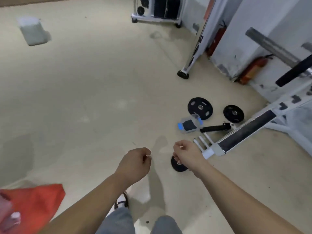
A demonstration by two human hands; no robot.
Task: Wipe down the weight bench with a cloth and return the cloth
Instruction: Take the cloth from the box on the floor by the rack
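Both bare forearms reach up from the bottom of the frame over a smooth, pale floor [84,81]. The left hand [135,163], at lower centre, is loosely curled and holds nothing; the right hand [187,153], just right of it, is curled the same way and also holds nothing. At the right edge lies the bench [246,132], a white metal frame with a long dark padded strip. Near its end sit a clear plastic box [190,123] with blue clips holding something dark, perhaps the cloth, and round black plates [200,108]. A red sheet [38,205] fills the lower left corner.
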